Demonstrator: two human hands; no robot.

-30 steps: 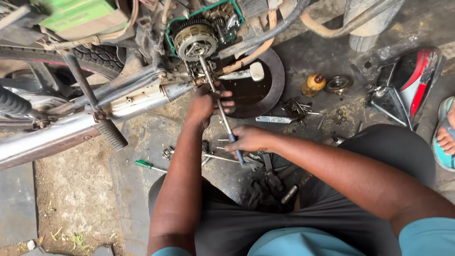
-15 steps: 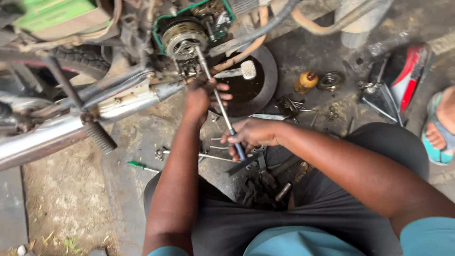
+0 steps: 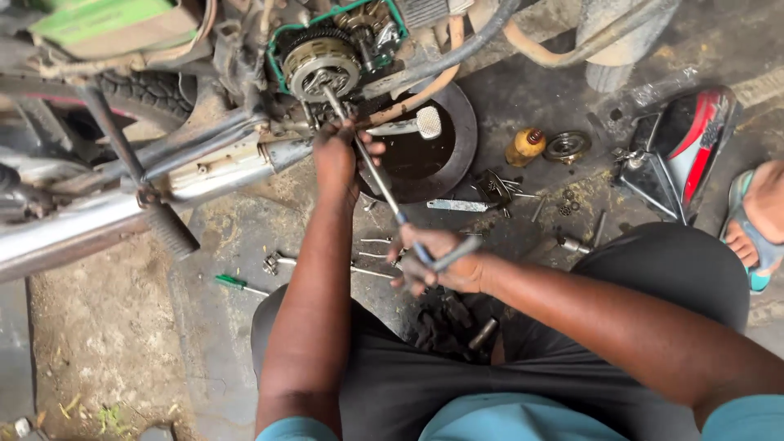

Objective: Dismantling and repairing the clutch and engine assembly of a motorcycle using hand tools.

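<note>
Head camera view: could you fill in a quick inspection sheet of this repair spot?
Surface: stained concrete floor.
Job's things: long T-handle wrench set on the exposed clutch of a motorcycle.
Clutter: round oil pan, green screwdriver, yellow bottle, loose bolts and tools.
Grippers: left hand steadies the shaft near the engine; right hand grips the handle.
Cables: hoses beside the engine.
Surroundings: exhaust pipe, red and black panel, sandalled foot.

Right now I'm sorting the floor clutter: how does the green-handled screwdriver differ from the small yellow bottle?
The screwdriver lies flat on the concrete, left of the left arm; the bottle stands upright beside the black oil pan. The screwdriver is thin with a green handle; the bottle is squat, yellow, with a red cap. Neither hand touches either; both sit on the ground.
</note>
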